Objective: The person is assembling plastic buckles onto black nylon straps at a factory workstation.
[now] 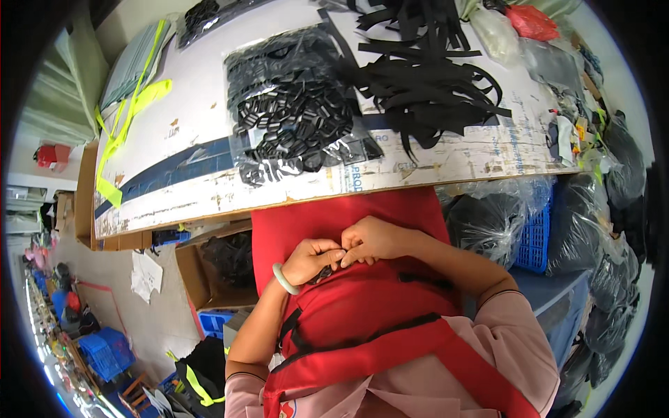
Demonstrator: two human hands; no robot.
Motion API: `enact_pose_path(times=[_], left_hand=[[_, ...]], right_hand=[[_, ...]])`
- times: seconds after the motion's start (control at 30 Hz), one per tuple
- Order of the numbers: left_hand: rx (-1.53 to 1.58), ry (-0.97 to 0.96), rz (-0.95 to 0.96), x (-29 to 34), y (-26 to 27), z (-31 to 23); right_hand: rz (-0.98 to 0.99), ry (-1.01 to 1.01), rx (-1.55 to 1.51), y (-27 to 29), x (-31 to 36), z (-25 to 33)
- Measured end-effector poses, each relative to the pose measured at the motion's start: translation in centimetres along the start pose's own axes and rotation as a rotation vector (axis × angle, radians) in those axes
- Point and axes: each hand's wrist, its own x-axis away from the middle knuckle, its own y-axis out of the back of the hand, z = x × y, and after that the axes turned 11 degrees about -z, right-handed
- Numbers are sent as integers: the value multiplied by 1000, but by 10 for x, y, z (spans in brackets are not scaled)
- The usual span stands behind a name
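Above my lap, which a red apron (362,292) covers, both hands meet. My left hand (311,262), with a pale bangle (284,280) at its wrist, is closed with thumb and fingers pinched. A small black piece (322,274) shows just under it, too hidden to name. Against its fingertips, my right hand (367,242) is closed too, fingers curled inward; whatever is in it is hidden. Beyond them on the table lies a clear plastic bag (296,104) full of small black buckles. To its right is a heap of cut black webbing strips (435,90).
The worn white table (188,191) has its near edge just beyond my hands. Yellow-green strips (132,111) hang at its left. Below stand a cardboard box (195,275) with black plastic in it and, at right, a blue basket (535,233) beside stuffed bags (582,230).
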Motion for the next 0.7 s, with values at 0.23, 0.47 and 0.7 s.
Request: enact_pose_path(times=[0.23, 0.47, 0.7], left_hand=[[934, 170, -12, -2, 7, 4], [992, 218, 4, -6, 4, 6], [933, 222, -18, 0, 9, 13]], right_hand=[[-959, 352, 151, 81, 36, 25], [-1550, 379, 958, 187, 67, -10], [-1157, 174, 299, 188, 48, -67]])
